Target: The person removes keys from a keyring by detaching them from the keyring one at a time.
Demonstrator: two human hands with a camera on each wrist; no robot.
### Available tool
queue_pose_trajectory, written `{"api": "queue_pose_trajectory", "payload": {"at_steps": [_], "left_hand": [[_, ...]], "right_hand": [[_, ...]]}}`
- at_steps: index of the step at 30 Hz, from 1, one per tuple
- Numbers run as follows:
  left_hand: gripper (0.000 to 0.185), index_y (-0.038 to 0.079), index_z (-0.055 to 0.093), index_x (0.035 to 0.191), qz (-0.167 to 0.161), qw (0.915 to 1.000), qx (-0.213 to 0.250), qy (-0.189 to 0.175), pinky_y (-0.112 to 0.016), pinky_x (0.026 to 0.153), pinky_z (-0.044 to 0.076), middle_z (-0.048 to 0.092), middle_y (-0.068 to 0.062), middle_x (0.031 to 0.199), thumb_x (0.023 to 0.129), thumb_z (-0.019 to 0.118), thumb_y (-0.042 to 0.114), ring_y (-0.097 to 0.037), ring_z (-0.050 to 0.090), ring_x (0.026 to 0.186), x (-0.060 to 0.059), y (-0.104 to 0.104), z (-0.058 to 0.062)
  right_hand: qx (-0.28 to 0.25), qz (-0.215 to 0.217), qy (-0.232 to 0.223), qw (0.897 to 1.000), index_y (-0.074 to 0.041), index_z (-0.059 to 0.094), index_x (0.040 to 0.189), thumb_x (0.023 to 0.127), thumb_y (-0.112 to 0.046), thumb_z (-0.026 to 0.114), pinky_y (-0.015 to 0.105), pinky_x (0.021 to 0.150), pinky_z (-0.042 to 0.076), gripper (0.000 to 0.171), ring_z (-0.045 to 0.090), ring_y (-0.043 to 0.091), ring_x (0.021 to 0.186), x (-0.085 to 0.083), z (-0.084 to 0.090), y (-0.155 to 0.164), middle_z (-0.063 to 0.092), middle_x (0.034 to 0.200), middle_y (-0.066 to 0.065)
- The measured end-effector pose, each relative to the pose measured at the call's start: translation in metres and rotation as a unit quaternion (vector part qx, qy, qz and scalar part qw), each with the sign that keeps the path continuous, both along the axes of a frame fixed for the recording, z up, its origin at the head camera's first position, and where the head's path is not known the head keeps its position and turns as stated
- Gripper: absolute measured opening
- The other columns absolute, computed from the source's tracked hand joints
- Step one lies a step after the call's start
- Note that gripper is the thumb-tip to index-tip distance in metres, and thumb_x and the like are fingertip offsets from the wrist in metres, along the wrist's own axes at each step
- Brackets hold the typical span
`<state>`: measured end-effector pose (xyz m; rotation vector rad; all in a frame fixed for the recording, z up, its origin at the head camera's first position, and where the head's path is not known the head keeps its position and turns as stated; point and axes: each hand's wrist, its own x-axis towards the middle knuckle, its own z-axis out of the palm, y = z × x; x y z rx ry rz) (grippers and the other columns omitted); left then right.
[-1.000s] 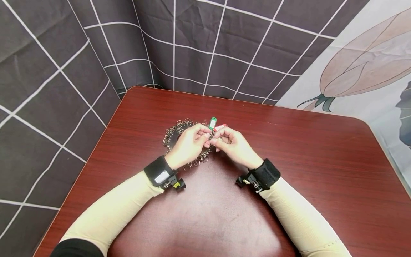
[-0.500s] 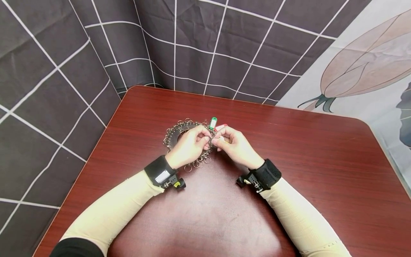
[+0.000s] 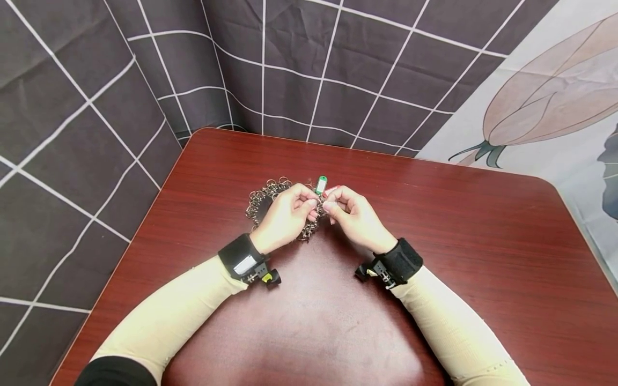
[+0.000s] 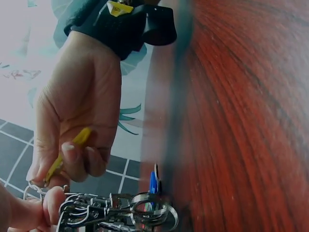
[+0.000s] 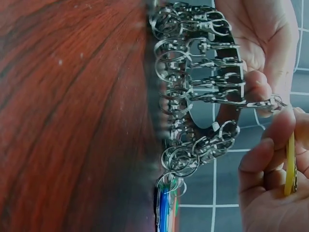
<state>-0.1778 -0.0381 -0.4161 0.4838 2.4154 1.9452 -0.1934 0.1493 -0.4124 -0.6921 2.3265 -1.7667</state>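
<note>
hoop (image 3: 264, 206), dark and fringed with metal clasps (image 5: 217, 98), lies on the table (image 3: 338, 321) to my left, partly under my left hand (image 3: 289, 212), so that hand is the nearer; my right hand (image 3: 352, 214) stands off its right edge. the two sets of fingertips meet just there, close together. one clasp (image 5: 263, 104) points out from the band, its long axis running away from the hoop toward my right fingertips, and i judge the coming move turns on that line. my left fingertips look pinched on the clasp, though they partly hide it. my right thumb and finger come together at a small ring (image 4: 35, 186), while the yellow tag (image 5: 289, 164) is held in the curled fingers against the palm. whether ring and clasp are joined, i cannot tell. beyond my hands, near the hoop, are a green tag (image 3: 321, 185), a red tag (image 3: 331, 190) and a blue tag (image 5: 164, 205).
</note>
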Motion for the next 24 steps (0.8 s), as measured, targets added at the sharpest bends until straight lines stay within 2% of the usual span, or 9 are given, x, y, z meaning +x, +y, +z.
{"api": "queue_pose_trajectory", "payload": {"at_steps": [6,12,16,24], "left_hand": [[0.005,0.000,0.059,0.099,-0.010,0.9994,0.034,0.004,-0.029,0.070,0.056,0.063,-0.011,0.090,0.096,0.054,0.000,-0.024,0.067,0.076,0.0016,0.0007,-0.0001],[0.008,0.001,0.060,0.098,-0.014,0.9991,0.032,0.022,-0.032,0.070,0.056,0.063,-0.010,0.090,0.096,0.054,-0.003,-0.021,0.066,0.075,0.0023,-0.0009,0.0009],[0.010,0.001,0.061,0.099,-0.016,0.9990,0.018,0.037,-0.030,0.070,0.056,0.064,-0.009,0.092,0.095,0.053,-0.004,-0.019,0.067,0.075,0.0018,-0.0011,0.0010],[0.012,0.002,0.064,0.095,-0.007,0.9970,-0.020,0.075,-0.025,0.065,0.055,0.065,-0.008,0.085,0.094,0.055,-0.005,-0.014,0.065,0.069,0.0005,-0.0012,0.0032]], "right_hand": [[-0.010,0.000,0.003,1.000,-0.002,0.056,0.092,0.095,-0.005,0.060,0.028,0.055,0.045,0.006,0.054,0.019,0.061,-0.0032,-0.0078,0.0015,0.059,0.087,0.017],[-0.034,0.011,-0.005,0.999,0.004,0.055,0.095,0.095,-0.001,0.058,0.025,0.055,0.043,0.006,0.053,0.023,0.060,-0.0031,-0.0075,0.0018,0.053,0.082,0.031],[-0.035,0.009,-0.013,0.999,0.006,0.055,0.096,0.094,-0.001,0.058,0.025,0.055,0.043,0.008,0.053,0.020,0.061,-0.0029,-0.0063,0.0026,0.053,0.080,0.027],[-0.043,-0.002,-0.018,0.999,0.002,0.055,0.093,0.094,-0.003,0.060,0.024,0.052,0.040,0.008,0.050,0.034,0.059,-0.0016,-0.0057,0.0022,0.054,0.070,0.011]]}}
